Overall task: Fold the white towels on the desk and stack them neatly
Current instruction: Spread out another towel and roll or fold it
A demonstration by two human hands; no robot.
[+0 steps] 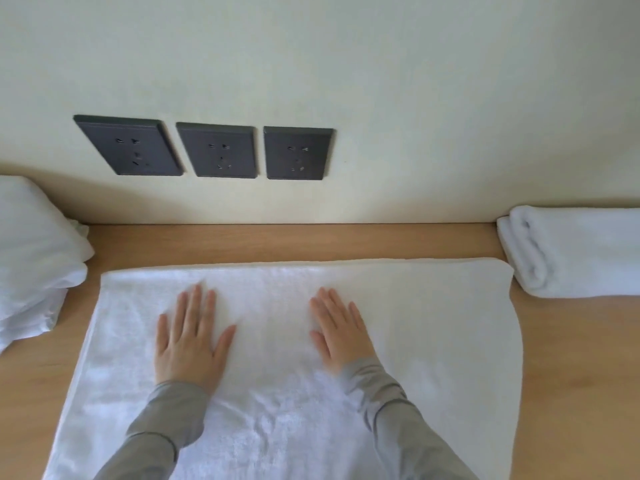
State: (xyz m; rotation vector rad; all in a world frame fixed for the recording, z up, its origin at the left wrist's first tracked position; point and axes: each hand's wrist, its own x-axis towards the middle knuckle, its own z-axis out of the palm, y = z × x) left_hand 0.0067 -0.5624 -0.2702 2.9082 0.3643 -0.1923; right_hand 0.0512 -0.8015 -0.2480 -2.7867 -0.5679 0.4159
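A white towel [433, 341] lies spread on the wooden desk [571, 358]; the left hand [188, 341] and right hand [341, 332] press it flat, fingers straight and slightly apart.

White towel [277, 424] lies spread flat centrally, folded towel [575, 252] right, rumpled pile [33, 258] left.

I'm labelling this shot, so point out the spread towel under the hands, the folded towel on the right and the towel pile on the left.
spread towel [284, 427]: head view, its wrinkled near middle.
folded towel [581, 251]: head view, its top face.
towel pile [34, 251]: head view, its top layer.
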